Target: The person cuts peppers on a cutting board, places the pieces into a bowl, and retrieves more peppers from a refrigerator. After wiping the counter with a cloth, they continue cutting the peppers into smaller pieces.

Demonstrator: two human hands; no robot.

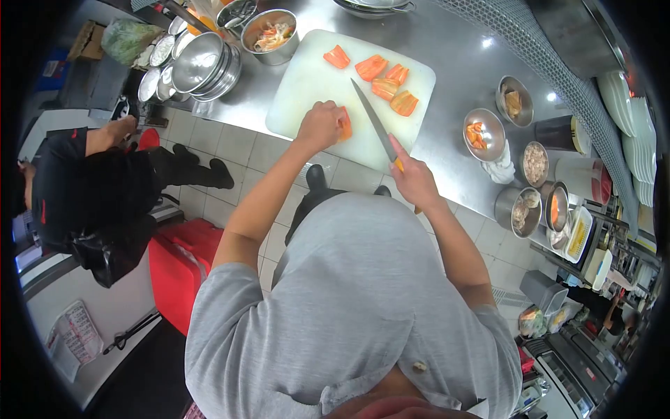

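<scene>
My left hand (321, 126) is on the near side of a white cutting board (300, 84), its fingers curled onto an orange-red piece that looks like bell pepper (345, 123). In my right hand (417, 183) is the yellow handle of a kitchen knife (375, 119). The blade slants away across the board, its tip pointing up and to the left, a little apart from the held piece. Several more orange-red pepper pieces (371, 67) lie on the far half of the board.
Left of the board stand a metal pot of cut food (269, 38) and stacked metal bowls (202, 66). On the right are a bowl of orange pieces (484, 135), a white cloth (499, 166) and more food containers (536, 164). Another person (91, 181) is at far left.
</scene>
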